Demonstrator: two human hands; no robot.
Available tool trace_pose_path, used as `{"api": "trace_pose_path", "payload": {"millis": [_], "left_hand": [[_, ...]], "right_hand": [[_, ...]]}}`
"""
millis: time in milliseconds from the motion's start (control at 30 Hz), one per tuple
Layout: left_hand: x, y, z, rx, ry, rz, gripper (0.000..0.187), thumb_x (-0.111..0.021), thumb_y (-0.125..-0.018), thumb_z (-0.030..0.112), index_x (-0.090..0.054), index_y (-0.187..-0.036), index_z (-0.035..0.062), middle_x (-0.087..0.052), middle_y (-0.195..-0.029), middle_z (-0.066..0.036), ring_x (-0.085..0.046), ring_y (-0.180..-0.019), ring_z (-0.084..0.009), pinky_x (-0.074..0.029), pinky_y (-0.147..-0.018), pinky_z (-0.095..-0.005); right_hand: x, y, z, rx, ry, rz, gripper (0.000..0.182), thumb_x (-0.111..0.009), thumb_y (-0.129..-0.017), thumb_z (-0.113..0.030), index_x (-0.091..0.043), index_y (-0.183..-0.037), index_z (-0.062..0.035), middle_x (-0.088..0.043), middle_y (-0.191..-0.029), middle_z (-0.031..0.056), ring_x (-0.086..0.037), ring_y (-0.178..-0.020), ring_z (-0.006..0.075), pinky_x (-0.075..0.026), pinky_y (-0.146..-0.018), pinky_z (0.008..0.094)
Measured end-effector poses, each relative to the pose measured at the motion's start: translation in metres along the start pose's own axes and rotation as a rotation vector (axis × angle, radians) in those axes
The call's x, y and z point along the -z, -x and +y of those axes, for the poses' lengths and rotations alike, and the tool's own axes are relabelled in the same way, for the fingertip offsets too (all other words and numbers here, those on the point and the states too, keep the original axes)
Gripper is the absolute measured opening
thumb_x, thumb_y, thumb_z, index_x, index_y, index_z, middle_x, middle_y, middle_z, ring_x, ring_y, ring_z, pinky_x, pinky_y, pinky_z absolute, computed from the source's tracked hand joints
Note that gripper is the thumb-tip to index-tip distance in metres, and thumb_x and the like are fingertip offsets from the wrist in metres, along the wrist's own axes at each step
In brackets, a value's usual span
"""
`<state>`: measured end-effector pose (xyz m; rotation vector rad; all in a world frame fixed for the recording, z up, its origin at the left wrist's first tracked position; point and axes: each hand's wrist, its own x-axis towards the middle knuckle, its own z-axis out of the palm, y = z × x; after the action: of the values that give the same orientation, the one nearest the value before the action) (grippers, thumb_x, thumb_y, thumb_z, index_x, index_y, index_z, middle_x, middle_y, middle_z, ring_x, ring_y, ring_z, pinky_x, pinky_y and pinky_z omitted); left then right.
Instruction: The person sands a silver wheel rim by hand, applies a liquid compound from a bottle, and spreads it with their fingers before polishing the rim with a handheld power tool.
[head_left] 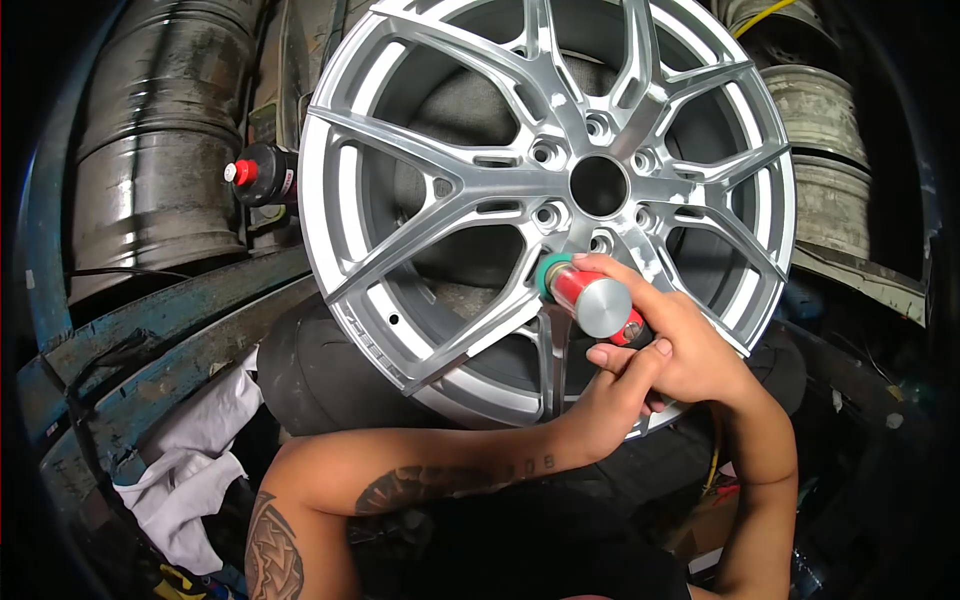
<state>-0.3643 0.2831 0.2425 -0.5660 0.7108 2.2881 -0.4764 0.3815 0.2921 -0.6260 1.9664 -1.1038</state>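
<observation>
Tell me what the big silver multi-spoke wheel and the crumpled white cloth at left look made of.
Silver wheel: metal, probably aluminium alloy; satin spokes show grey, streaky sheen.
White cloth: matte fabric, possibly cotton, judging by its soft folds; I can't tell the fibre.

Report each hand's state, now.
Left hand: against the right hand; its grip, if any, cannot be told.
Right hand: closed around the red tool with the green pad.
</observation>
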Motion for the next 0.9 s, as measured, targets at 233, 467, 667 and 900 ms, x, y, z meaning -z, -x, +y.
{"api": "trace_pose_path", "payload": {"millis": [233,467,667,900], "left_hand": [[-0.011,0.003,0.019,-0.047,0.022,0.076,0.047,-0.047,-0.107,0.047,-0.063,-0.097,0.0033,-0.062,-0.088,-0.005,-0.059,-0.080,-0.0131,-0.049,-0.074,-0.0304],[-0.004,0.007,0.001,-0.052,0.045,0.038,0.041,-0.054,-0.106,0.045,-0.063,-0.098,0.0066,-0.060,-0.088,0.000,-0.055,-0.077,-0.0100,-0.045,-0.071,-0.0281],[-0.008,-0.001,0.025,-0.002,-0.005,0.038,0.045,-0.048,-0.106,0.046,-0.063,-0.106,0.0040,-0.064,-0.092,-0.006,-0.061,-0.082,-0.0141,-0.048,-0.074,-0.0308],[-0.003,0.002,0.003,0.022,-0.010,-0.019,0.049,-0.053,-0.103,0.055,-0.064,-0.100,0.0073,-0.061,-0.092,-0.001,-0.056,-0.079,-0.0099,-0.046,-0.068,-0.0273]], "right_hand": [[-0.003,-0.002,-0.002,0.001,0.027,0.087,0.077,-0.080,-0.090,-0.022,-0.043,-0.157,-0.0207,-0.076,-0.104,0.0199,-0.074,-0.086,0.0427,-0.056,-0.080,0.0412],[0.000,-0.002,-0.008,-0.023,0.023,-0.024,0.080,-0.081,-0.088,-0.022,-0.043,-0.158,-0.0198,-0.075,-0.108,0.0210,-0.072,-0.095,0.0452,-0.056,-0.081,0.0422],[-0.003,0.001,-0.003,-0.031,0.050,0.120,0.079,-0.081,-0.089,-0.021,-0.043,-0.158,-0.0201,-0.074,-0.117,0.0202,-0.073,-0.095,0.0440,-0.056,-0.082,0.0422],[0.003,0.003,-0.012,-0.121,-0.016,-0.036,0.079,-0.082,-0.089,-0.021,-0.044,-0.158,-0.0207,-0.076,-0.094,0.0164,-0.075,-0.082,0.0386,-0.057,-0.077,0.0406]]}}
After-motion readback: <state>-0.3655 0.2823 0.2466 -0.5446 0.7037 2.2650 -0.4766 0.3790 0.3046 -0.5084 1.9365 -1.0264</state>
